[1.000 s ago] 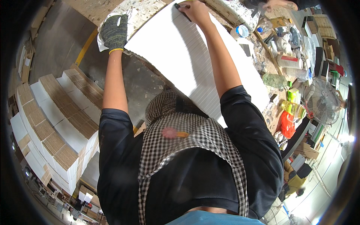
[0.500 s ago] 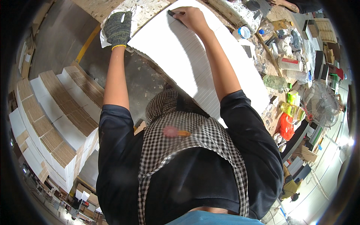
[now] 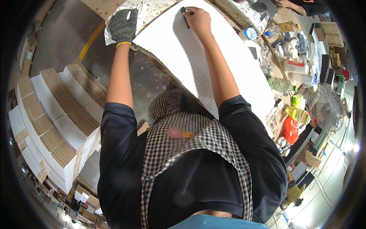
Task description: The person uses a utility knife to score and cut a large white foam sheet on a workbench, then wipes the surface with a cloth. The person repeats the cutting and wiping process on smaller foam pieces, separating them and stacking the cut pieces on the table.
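Moved since the earlier frame: the right hand (image 3: pixel 199 21), slightly rightward near the top of the frame, with the black stick (image 3: pixel 185 18) turned to a steeper slant and showing more of its length. Hardly shifted: the left hand (image 3: pixel 123 27), gloved, at upper left.

Pinched between right thumb and fingers toward its upper end, the black stick, probably for fine control with the rest of its length left bare. Set over the white sheets (image 3: pixel 240 72), which run from upper centre down to the right of the frame. Laid out in overlapping steps, apparently to leave a narrow strip of each sheet exposed; shaded in part beneath the right arm.

Resting on a white cloth (image 3: pixel 109 38) just beside the left corner of the sheets, the left hand, perhaps for support with the arm stretched forward. Hard to tell any clamping of its fingers, with mainly the back of the glove in view.

Grouped on the table (image 3: pixel 100 7) toward the right of the frame: a blue-rimmed tub (image 3: pixel 249 34), a green bottle (image 3: pixel 281 84) and a red bag (image 3: pixel 291 131), likely placed beyond the sheets to stay within reach. Piled at left, brown-and-white stacks (image 3: pixel 53 137).
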`<action>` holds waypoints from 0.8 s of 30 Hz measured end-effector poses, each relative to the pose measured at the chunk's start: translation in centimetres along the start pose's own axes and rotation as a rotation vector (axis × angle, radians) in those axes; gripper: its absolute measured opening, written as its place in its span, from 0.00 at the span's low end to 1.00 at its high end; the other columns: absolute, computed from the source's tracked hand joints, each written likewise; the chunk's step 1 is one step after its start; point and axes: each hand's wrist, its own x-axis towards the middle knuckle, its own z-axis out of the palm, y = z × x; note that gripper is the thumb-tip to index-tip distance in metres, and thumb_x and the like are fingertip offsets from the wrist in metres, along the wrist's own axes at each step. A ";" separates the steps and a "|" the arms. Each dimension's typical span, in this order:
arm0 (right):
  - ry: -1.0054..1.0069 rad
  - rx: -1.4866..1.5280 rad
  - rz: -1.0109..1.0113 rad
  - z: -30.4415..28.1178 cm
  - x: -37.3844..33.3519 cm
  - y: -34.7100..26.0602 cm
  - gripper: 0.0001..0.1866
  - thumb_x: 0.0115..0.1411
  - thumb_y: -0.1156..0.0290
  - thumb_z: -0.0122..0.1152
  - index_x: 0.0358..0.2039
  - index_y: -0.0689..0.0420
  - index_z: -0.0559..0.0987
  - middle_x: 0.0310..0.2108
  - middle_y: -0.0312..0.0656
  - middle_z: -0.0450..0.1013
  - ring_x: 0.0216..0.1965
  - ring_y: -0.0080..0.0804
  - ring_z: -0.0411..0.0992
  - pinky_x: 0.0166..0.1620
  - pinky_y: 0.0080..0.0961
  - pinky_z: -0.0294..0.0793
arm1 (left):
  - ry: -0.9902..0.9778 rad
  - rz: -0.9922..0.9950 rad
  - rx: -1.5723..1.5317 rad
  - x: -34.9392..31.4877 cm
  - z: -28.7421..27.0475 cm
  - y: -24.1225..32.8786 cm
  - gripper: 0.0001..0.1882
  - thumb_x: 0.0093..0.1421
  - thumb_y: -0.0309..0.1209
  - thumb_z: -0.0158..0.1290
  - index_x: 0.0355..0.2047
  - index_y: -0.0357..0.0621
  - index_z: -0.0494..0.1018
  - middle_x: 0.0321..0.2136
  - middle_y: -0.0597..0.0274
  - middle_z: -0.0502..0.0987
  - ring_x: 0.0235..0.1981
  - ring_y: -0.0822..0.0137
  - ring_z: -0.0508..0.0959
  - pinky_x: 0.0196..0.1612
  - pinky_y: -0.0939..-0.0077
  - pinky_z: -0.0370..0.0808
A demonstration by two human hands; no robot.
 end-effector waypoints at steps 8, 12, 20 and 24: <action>-0.016 -0.017 -0.082 0.3 -0.6 0.0 0.14 0.60 0.65 0.69 0.45 0.54 0.87 0.31 0.48 0.84 0.28 0.37 0.82 0.36 0.31 0.82 | -0.025 -0.011 0.018 0.1 0.2 -0.1 0.30 0.66 0.59 0.44 0.42 0.47 0.83 0.42 0.49 0.83 0.45 0.46 0.80 0.50 0.46 0.73; -0.096 -0.030 -0.100 0.3 -0.6 0.1 0.16 0.59 0.64 0.70 0.46 0.55 0.87 0.31 0.49 0.84 0.28 0.35 0.82 0.35 0.29 0.82 | -0.041 -0.023 0.015 0.0 0.1 0.1 0.30 0.66 0.59 0.44 0.42 0.48 0.83 0.42 0.49 0.83 0.46 0.46 0.80 0.51 0.46 0.73; -0.080 0.075 -0.071 0.1 -0.7 -0.1 0.14 0.57 0.66 0.67 0.42 0.57 0.87 0.28 0.50 0.82 0.29 0.41 0.82 0.39 0.33 0.83 | -0.015 -0.006 0.002 0.1 -0.3 0.5 0.30 0.66 0.59 0.44 0.41 0.47 0.83 0.41 0.49 0.83 0.46 0.47 0.80 0.51 0.47 0.73; -0.069 0.065 -0.014 0.3 -0.9 -0.2 0.16 0.60 0.64 0.70 0.46 0.56 0.87 0.29 0.47 0.83 0.27 0.31 0.82 0.34 0.27 0.82 | -0.021 -0.011 -0.012 0.0 -0.2 0.5 0.29 0.66 0.58 0.45 0.41 0.47 0.83 0.41 0.50 0.83 0.46 0.47 0.80 0.52 0.47 0.73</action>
